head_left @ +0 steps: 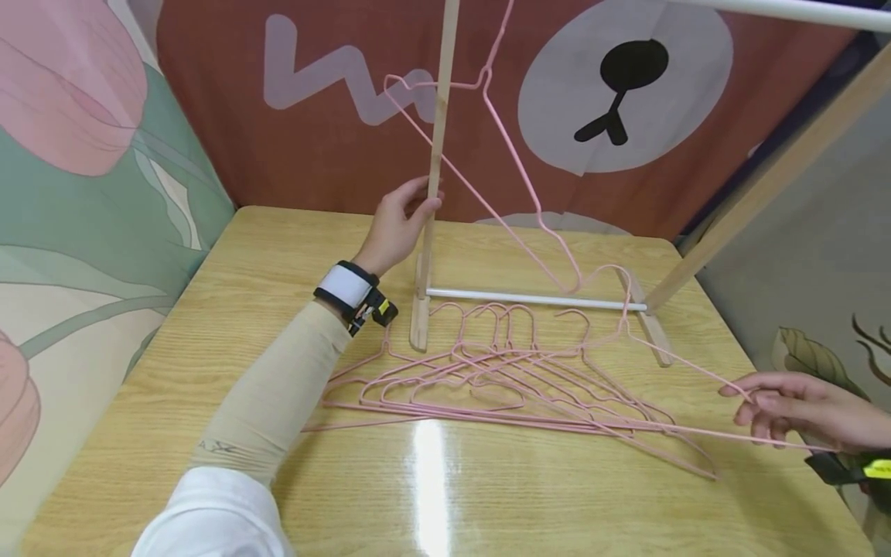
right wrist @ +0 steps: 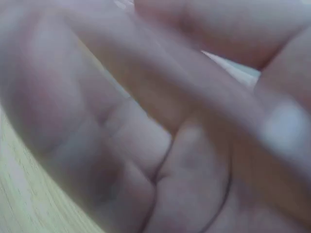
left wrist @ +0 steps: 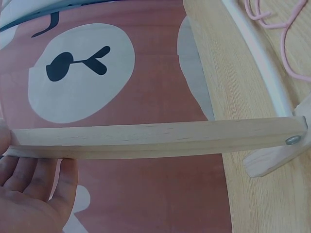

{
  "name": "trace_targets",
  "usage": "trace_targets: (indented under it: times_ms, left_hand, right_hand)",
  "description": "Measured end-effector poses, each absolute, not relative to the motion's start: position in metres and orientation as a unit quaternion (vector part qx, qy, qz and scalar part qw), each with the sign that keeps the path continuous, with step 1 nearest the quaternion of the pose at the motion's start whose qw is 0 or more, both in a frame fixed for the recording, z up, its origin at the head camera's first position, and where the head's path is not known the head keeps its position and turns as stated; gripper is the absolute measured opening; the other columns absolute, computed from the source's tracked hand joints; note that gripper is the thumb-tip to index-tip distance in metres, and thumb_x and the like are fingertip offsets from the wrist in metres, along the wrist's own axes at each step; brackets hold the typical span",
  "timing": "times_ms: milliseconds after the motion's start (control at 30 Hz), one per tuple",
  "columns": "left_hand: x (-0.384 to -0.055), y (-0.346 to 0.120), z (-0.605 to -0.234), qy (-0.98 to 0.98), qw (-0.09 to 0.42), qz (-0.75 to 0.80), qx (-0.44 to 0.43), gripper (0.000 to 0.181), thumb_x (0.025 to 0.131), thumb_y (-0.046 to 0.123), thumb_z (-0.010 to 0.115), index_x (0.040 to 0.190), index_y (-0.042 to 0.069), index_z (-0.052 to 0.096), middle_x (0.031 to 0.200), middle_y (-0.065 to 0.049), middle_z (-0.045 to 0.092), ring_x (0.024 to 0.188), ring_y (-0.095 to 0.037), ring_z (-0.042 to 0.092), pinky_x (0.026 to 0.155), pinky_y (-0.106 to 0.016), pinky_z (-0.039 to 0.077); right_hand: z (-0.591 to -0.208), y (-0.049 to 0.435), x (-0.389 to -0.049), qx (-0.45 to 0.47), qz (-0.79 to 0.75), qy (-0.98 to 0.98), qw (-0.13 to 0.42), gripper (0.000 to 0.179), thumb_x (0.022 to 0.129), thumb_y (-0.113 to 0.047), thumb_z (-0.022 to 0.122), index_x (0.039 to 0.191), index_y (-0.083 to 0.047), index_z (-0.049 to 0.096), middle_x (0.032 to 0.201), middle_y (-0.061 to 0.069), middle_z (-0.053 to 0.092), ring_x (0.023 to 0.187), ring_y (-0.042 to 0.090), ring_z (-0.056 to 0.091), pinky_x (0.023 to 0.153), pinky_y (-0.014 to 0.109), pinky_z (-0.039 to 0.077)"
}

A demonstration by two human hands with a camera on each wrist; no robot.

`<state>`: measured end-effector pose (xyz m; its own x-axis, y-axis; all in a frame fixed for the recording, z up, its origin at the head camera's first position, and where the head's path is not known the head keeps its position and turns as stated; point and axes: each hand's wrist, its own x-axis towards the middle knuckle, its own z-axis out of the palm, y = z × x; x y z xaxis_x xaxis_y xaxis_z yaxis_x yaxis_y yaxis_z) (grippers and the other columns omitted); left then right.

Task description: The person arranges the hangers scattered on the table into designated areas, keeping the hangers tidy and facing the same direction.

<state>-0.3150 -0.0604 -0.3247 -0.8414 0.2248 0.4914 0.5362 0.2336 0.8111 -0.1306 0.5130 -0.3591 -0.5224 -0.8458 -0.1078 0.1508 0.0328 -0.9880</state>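
My left hand (head_left: 395, 226) holds the left wooden post (head_left: 436, 147) of a small rack, thumb on one side and fingers on the other; the left wrist view shows the same post (left wrist: 160, 141). At the right, my right hand (head_left: 810, 406) pinches one shoulder of a pink wire hanger (head_left: 629, 298), its hook pointing up and back. The right wrist view is blurred and mostly filled by fingers (right wrist: 194, 160). Another pink hanger (head_left: 515, 151) hangs tilted behind the post, its hook out of view. A pile of pink hangers (head_left: 487, 415) lies in front of the rack.
The rack has a white top rail (head_left: 786, 9), a white lower rod (head_left: 529, 298) and a right wooden post (head_left: 766, 193). It stands on a wood-grain table (head_left: 334, 495). A printed bear cloth (head_left: 334, 155) is behind it.
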Motion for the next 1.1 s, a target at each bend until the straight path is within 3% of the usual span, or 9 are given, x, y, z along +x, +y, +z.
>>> trace_targets:
  times_ms: [233, 500, 700, 900, 1100]
  left_hand:
    - [-0.313, -0.061, -0.324, -0.771, 0.137, -0.57, -0.248, 0.037, 0.104, 0.014, 0.059, 0.138, 0.0, 0.059, 0.124, -0.017, 0.068, 0.114, -0.025, 0.064, 0.101, -0.036, 0.051]
    - [-0.314, -0.061, -0.326, -0.771, 0.131, -0.573, -0.245, 0.038, 0.105, 0.014, 0.057, 0.14, -0.001, 0.057, 0.126, -0.018, 0.067, 0.115, -0.026, 0.064, 0.101, -0.036, 0.051]
    - [-0.314, -0.061, -0.326, -0.772, 0.13, -0.571, -0.245, 0.039, 0.104, 0.015, 0.058, 0.14, 0.0, 0.057, 0.124, -0.016, 0.067, 0.114, -0.025, 0.064, 0.101, -0.036, 0.051]
    - [-0.315, -0.06, -0.326, -0.772, 0.131, -0.57, -0.249, 0.038, 0.104, 0.015, 0.058, 0.139, 0.0, 0.058, 0.126, -0.019, 0.067, 0.116, -0.026, 0.064, 0.102, -0.036, 0.051]
    - [-0.314, -0.06, -0.327, -0.771, 0.132, -0.571, -0.25, 0.038, 0.104, 0.014, 0.058, 0.14, -0.001, 0.057, 0.125, -0.018, 0.067, 0.115, -0.027, 0.064, 0.101, -0.037, 0.051]
  right_hand:
    - [-0.347, 0.499, -0.13, -0.273, -0.659, 0.56, 0.421, 0.063, 0.104, 0.011, -0.001, 0.157, -0.006, 0.029, 0.151, 0.012, 0.048, 0.128, 0.034, 0.057, 0.088, 0.044, 0.059]
    - [-0.336, 0.49, -0.133, -0.304, -0.667, 0.543, 0.409, 0.065, 0.104, 0.005, -0.009, 0.159, -0.003, 0.023, 0.158, 0.015, 0.04, 0.139, 0.029, 0.048, 0.089, 0.04, 0.055]
    - [-0.324, 0.479, -0.133, -0.312, -0.663, 0.59, 0.339, 0.061, 0.104, 0.011, -0.003, 0.154, 0.002, 0.032, 0.154, 0.015, 0.047, 0.135, 0.026, 0.052, 0.082, 0.038, 0.057]
    - [-0.307, 0.463, -0.138, -0.3, -0.694, 0.588, 0.286, 0.06, 0.104, 0.01, -0.004, 0.143, 0.008, 0.041, 0.148, 0.02, 0.052, 0.134, 0.028, 0.054, 0.085, 0.032, 0.058]
    - [-0.284, 0.44, -0.14, -0.278, -0.658, 0.672, 0.196, 0.051, 0.107, 0.01, 0.005, 0.14, 0.007, 0.044, 0.139, 0.016, 0.061, 0.127, 0.021, 0.061, 0.082, 0.029, 0.059]
